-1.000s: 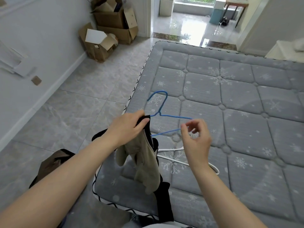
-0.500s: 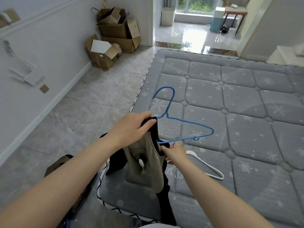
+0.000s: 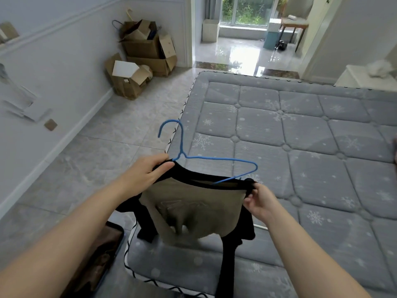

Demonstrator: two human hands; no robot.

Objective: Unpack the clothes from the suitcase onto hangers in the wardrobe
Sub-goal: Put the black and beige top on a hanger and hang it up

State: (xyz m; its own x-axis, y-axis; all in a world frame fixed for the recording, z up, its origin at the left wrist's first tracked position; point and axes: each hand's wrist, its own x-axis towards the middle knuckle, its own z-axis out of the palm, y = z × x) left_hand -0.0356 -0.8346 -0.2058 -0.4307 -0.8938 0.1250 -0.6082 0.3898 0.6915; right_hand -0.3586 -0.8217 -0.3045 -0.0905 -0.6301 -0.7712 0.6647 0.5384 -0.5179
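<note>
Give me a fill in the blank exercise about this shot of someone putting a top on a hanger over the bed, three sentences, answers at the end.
1. The wire hanger being fitted into the garment is ____ in colour.
2. The left hand grips the garment's neckline and the right hand pinches its other ____.
3. In the far left corner of the room stand opened ____ boxes.

Missing words: blue; shoulder; cardboard

Both forearms reach fwd; left hand (image 3: 146,175) and right hand (image 3: 258,203) each w/ fingers curled, pinching.
</note>
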